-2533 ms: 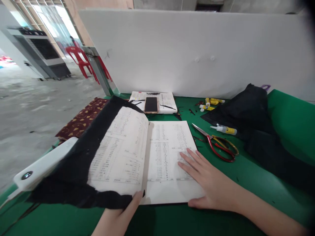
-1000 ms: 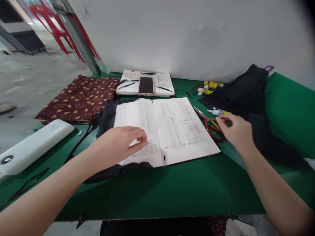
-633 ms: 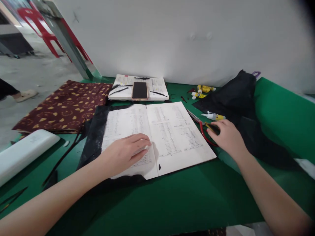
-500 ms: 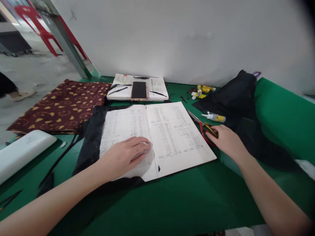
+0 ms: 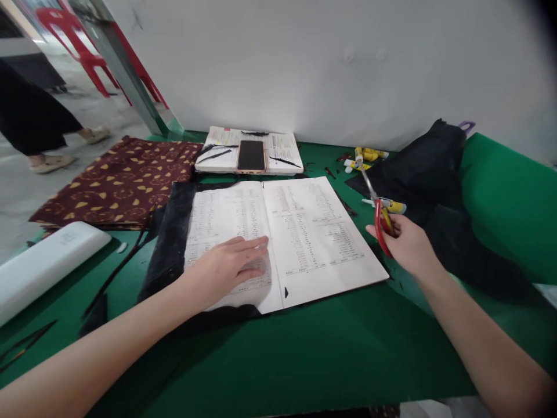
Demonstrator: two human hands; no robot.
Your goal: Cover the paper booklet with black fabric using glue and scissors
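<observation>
An open book (image 5: pixel 313 232) with printed columns lies on the green table, black fabric (image 5: pixel 167 238) showing along its left and lower edges. My left hand (image 5: pixel 232 264) rests flat on the left page, fingers stretched toward the fold. To the right of the book, my right hand (image 5: pixel 407 241) grips a pair of scissors (image 5: pixel 380 232) by the red and yellow handles. Their blades look closed and point away from me, raised off the table. A glue tube (image 5: pixel 395 206) with a yellow label lies just behind the scissors, partly covered by them.
A phone (image 5: pixel 251 155) lies on a second open book (image 5: pixel 278 145) at the back. Patterned maroon cloth (image 5: pixel 117 186) and a white case (image 5: pixel 52 264) are at left; black cloth (image 5: pixel 418 159) and several glue tubes (image 5: pixel 369 155) at right. A person's legs (image 5: pixel 35 116) show beyond the table.
My right hand has lifted the scissors off the table beside the book, blades now angled up. My left hand stays on the page. The person at far left has moved further into view.
</observation>
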